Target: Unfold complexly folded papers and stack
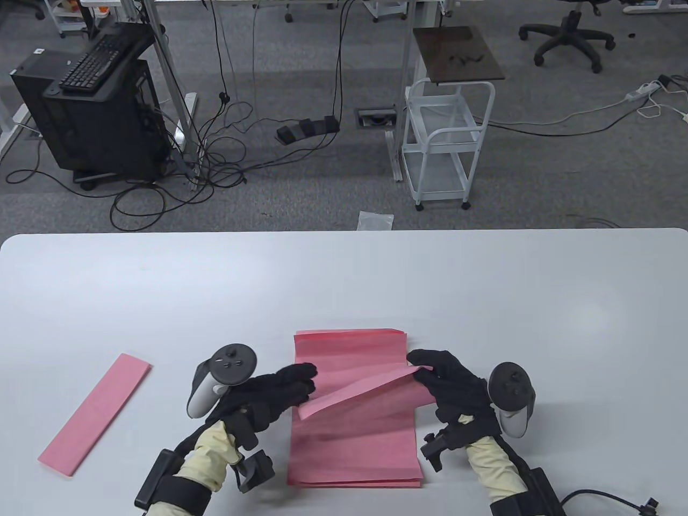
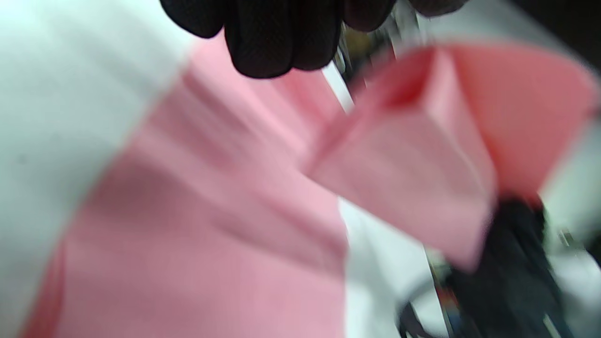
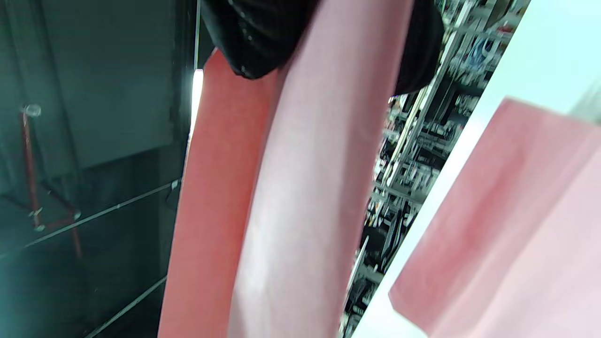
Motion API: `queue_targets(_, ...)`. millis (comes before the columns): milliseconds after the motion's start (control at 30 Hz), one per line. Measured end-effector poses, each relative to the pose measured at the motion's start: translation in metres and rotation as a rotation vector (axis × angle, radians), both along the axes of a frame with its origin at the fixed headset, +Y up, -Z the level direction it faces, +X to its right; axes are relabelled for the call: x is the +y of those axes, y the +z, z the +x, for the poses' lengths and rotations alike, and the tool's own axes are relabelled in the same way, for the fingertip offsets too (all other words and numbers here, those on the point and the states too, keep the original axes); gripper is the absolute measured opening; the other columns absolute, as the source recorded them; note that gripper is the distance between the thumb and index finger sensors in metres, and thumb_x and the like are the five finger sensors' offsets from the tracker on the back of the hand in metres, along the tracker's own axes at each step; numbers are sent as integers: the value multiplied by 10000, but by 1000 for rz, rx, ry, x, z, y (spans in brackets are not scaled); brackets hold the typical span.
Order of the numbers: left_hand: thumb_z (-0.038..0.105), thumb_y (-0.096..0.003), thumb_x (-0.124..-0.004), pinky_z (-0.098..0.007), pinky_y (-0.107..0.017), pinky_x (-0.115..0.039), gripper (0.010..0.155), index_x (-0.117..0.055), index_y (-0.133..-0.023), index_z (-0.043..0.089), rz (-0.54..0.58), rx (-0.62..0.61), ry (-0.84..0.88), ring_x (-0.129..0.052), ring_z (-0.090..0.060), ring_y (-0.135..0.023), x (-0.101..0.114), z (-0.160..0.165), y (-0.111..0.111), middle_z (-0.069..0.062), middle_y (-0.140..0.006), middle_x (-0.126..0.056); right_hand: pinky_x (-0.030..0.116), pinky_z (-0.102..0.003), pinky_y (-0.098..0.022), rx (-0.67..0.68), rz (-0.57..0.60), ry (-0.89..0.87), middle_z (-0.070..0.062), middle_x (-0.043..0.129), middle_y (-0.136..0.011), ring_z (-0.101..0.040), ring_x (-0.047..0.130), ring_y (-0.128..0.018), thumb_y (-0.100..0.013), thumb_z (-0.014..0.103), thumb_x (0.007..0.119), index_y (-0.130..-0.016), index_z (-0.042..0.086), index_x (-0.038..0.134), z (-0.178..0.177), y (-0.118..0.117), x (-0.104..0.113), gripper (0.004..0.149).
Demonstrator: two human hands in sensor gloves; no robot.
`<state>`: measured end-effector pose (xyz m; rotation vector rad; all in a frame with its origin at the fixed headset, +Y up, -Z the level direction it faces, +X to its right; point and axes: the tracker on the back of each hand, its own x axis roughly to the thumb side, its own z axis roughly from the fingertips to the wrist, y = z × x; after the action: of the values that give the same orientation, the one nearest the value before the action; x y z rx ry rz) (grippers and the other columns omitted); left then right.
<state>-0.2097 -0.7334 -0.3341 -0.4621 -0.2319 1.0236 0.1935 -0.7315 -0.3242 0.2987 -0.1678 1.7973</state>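
Right hand (image 1: 449, 384) pinching half-unfolded pink paper (image 1: 365, 389)

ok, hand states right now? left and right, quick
Left hand: open, fingers extended at the left edge of the pink paper stack.
Right hand: pinching the partly folded pink sheet, lifted over the stack.

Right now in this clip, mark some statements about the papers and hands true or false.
1. The right hand pinches an end of the partly folded pink paper strip. True.
2. A stack of flat pink paper sheets lies under that strip. True.
3. A folded narrow pink paper lies right of the stack. False: it lies to its left, apart from it.
4. The left hand rests on that folded narrow paper. False: it is at the stack's left edge, beside the strip.
5. The white table carries a keyboard. False: the keyboard sits on a black unit on the floor beyond.
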Motion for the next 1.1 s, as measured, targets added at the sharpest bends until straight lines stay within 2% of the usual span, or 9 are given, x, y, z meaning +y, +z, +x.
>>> queue_targets(67,496,-570,-635,-480,-698,-677,616,-480,-1104,231,32,20,18,-968,-227,-629,-1,-12,0,-17,-807,-888,398,-617,-736,-70,3,24,-56,831,-658,-331,804,-647,-473,286,768,-833,190,782,4,1,0,373)
queue_targets(133,506,-558,-683,-410,-590,-802,658,-476,-1097,190,-23,-43,74,-1037,-142,-397,-3,-12,3,47,-596,-988,405,-616,-733,-129,4,41,-52,832,-656,-327,808,-645,-475,292,765,-835,191,778,6,2,0,374)
queue_targets(267,481,-543,-731,-354,-501,-870,778,-398,-1068,13,-109,-81,115,-1042,-74,-202,-9,7,9,102,-441,-1015,408,-616,-730,-132,3,5,-55,834,-654,-331,809,-642,-476,291,764,-834,187,779,-1,2,-1,373)
queue_targets(400,450,-543,-735,-333,-486,-883,684,-503,-1050,53,-181,-22,193,-1021,-36,-116,-15,27,7,142,-340,-1009,414,-619,-725,-79,19,21,-57,840,-651,-331,818,-638,-474,290,766,-832,182,786,-11,4,0,375)
queue_targets(500,402,-560,-709,-341,-537,-858,442,-741,-921,148,-194,52,218,-1084,-57,-217,-18,31,7,128,-414,-1046,413,-621,-724,-59,8,-2,-54,850,-652,-330,828,-644,-472,296,766,-831,182,791,-10,4,-1,377)
queue_targets(667,466,-570,-666,-425,-714,-705,448,-734,-911,185,-92,84,167,-1068,-232,-671,-22,29,11,-3,-829,-976,337,-659,-718,58,-106,-124,-114,931,-782,-375,789,-861,-465,311,780,-815,146,866,-5,-5,-2,396)
queue_targets(800,597,-553,-608,-432,-742,-663,570,-763,-909,180,-22,155,203,-1044,-287,-713,-20,28,18,-75,-879,-950,328,-647,-723,99,-164,-134,-106,965,-721,-359,814,-838,-466,309,780,-798,126,874,-5,-12,2,390)
queue_targets(933,520,-571,-659,-445,-778,-588,473,-756,-914,209,-7,168,207,-1007,-286,-777,-17,28,22,-74,-941,-894,347,-639,-723,98,-190,-121,-100,966,-646,-335,852,-778,-473,306,772,-784,87,861,-7,-17,9,391)
queue_targets(1100,326,-564,-688,-488,-803,-445,408,-639,-953,214,-95,165,252,-903,-298,-868,-20,31,27,-84,-1027,-749,359,-639,-720,100,-218,-91,-100,970,-631,-335,866,-758,-476,304,771,-782,75,860,-11,-22,13,392)
